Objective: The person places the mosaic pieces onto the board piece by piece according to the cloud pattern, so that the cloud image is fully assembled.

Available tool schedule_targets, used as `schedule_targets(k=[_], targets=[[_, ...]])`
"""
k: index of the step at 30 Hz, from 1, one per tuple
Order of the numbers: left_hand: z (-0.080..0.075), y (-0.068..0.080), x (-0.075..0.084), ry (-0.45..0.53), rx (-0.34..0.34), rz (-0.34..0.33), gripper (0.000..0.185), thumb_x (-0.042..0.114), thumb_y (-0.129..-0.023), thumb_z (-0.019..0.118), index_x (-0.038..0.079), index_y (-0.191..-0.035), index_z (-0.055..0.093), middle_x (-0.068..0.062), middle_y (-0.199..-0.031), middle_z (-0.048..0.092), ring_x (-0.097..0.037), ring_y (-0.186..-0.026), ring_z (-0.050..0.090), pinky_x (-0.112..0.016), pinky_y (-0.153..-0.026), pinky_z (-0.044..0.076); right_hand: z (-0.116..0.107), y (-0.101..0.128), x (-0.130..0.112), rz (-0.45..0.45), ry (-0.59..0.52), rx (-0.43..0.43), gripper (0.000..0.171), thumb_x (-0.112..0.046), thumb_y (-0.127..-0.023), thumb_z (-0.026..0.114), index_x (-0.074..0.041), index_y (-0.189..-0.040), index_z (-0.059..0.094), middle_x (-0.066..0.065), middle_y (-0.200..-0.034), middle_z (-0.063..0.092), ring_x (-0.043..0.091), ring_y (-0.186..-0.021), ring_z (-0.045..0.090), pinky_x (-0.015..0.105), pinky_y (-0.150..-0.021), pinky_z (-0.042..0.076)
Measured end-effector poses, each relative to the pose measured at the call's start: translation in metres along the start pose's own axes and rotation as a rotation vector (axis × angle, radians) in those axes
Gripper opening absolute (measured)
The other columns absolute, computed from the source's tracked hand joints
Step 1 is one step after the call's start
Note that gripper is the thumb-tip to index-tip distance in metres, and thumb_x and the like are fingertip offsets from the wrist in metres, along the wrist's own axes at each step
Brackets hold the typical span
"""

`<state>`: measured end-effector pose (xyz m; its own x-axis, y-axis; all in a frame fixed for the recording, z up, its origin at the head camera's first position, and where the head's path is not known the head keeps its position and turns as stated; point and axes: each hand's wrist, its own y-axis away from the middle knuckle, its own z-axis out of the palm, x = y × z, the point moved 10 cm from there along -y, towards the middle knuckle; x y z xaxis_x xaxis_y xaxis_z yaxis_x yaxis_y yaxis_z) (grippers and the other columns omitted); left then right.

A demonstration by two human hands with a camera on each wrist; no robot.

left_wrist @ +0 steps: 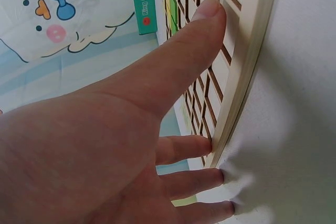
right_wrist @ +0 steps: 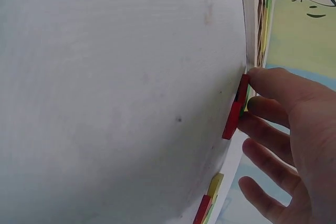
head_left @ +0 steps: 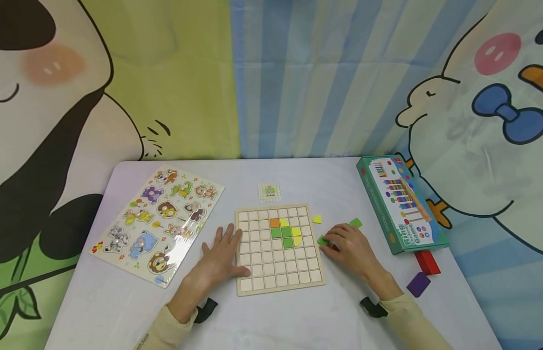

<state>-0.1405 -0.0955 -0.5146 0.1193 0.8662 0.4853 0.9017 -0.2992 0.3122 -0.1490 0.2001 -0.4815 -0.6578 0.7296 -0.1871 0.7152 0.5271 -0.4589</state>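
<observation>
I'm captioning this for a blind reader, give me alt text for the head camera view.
A left hand rests flat on a wooden grid board holding a few coloured tiles, while the right hand touches loose pieces beside it.

L hand (left_wrist: 105,145) flat, thumb on pale wooden grid board (left_wrist: 252,51), fingertips at its edge on white table (left_wrist: 299,129); green box (left_wrist: 145,9) behind.

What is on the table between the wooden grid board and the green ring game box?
In the head view: a yellow piece, a green piece and the right hand, between wooden grid board and green ring game box.
</observation>
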Motion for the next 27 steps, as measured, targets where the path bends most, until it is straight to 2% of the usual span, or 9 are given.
schedule_targets(k=[7,13,21,27], targets=[[0.0,0.0,0.0,0.004,0.006,0.009,0.109,0.039,-0.074,0.089,0.0,-0.157,0.03,-0.028,-0.166,0.016,-0.055,-0.152,0.01,-0.087,-0.103,0.017,0.002,-0.006,-0.004,0.022,0.027,-0.042,0.026,-0.027,-0.074,0.09,-0.01,-0.09,0.08,0.002,-0.087,0.076,0.024,-0.092,0.067,0.043,-0.084,0.055],[-0.001,0.0,0.001,-0.009,0.016,0.019,0.109,0.04,-0.074,0.088,-0.001,-0.157,0.03,-0.029,-0.166,0.017,-0.055,-0.152,0.011,-0.087,-0.102,0.018,0.003,-0.01,-0.005,0.05,0.033,-0.079,0.018,-0.021,-0.076,0.088,-0.013,-0.09,0.08,0.0,-0.086,0.076,0.023,-0.091,0.066,0.042,-0.082,0.055],[-0.001,0.001,0.001,0.006,0.013,0.024,0.109,0.039,-0.074,0.089,-0.001,-0.157,0.031,-0.029,-0.166,0.017,-0.055,-0.152,0.011,-0.087,-0.103,0.018,0.002,-0.014,-0.001,0.047,0.038,-0.055,0.017,-0.014,-0.076,0.085,-0.01,-0.091,0.078,0.003,-0.089,0.074,0.023,-0.093,0.065,0.041,-0.079,0.057],[-0.002,0.002,0.001,0.019,0.014,0.024,0.109,0.039,-0.074,0.089,-0.001,-0.157,0.031,-0.028,-0.166,0.017,-0.055,-0.152,0.011,-0.087,-0.103,0.018,0.0,-0.03,-0.006,0.035,-0.023,-0.054,0.021,-0.015,-0.078,0.085,-0.009,-0.096,0.077,0.003,-0.095,0.074,0.024,-0.098,0.064,0.041,-0.084,0.056]])
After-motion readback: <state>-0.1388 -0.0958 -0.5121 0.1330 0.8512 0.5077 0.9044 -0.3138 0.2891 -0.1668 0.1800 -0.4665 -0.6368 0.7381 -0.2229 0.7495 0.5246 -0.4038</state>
